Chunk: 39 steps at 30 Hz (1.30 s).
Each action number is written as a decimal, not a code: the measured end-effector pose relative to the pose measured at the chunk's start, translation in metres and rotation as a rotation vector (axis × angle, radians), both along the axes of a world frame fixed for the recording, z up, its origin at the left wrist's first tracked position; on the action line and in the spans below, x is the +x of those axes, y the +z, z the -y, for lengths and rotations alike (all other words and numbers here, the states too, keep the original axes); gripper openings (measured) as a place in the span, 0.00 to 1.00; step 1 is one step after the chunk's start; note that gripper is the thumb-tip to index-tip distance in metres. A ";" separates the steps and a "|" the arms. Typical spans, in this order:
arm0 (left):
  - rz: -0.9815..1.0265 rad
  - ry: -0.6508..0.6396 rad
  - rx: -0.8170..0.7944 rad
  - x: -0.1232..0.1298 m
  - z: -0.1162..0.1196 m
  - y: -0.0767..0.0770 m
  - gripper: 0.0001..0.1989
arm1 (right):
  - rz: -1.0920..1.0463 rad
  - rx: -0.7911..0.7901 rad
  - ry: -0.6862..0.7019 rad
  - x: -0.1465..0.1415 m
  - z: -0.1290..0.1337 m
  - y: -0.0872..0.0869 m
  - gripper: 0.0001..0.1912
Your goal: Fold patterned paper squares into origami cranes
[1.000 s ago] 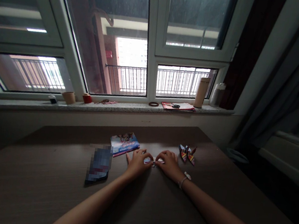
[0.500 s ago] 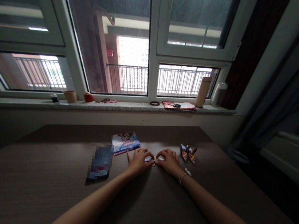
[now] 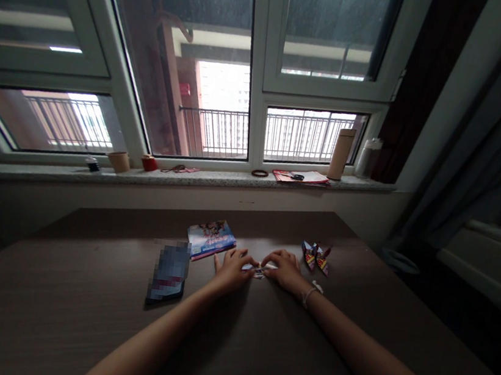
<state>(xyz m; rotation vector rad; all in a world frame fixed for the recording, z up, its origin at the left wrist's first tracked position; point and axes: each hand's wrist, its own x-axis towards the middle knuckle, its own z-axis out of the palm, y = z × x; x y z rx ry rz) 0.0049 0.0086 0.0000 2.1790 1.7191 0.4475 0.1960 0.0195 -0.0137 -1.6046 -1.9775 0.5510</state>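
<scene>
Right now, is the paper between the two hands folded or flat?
Folded: the paper shows creased layers where the left hand and right hand pinch it.

On the table [image 3: 78,306], a folded paper [image 3: 259,271] lies between the left hand [image 3: 230,272] and right hand [image 3: 284,271] — a booklet [image 3: 211,241] sits behind and left of them, a flat thing [image 3: 169,274] (too blurred to name) left of that, two paper cranes [image 3: 315,257] to the right. Behind the table runs a windowsill [image 3: 214,179] holding a bottle [image 3: 341,154].

Worn on the person's head, the camera looks forward and down over the near edge of the dark wood table [image 3: 52,321], facing the window [image 3: 193,63] beyond its far edge, with the left hand [image 3: 232,271] and right hand [image 3: 285,271] at arm's length, mid-table.
</scene>
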 end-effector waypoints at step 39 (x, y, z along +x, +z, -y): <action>-0.010 0.009 0.136 -0.001 0.000 -0.004 0.13 | 0.058 0.048 0.019 0.000 0.008 0.003 0.11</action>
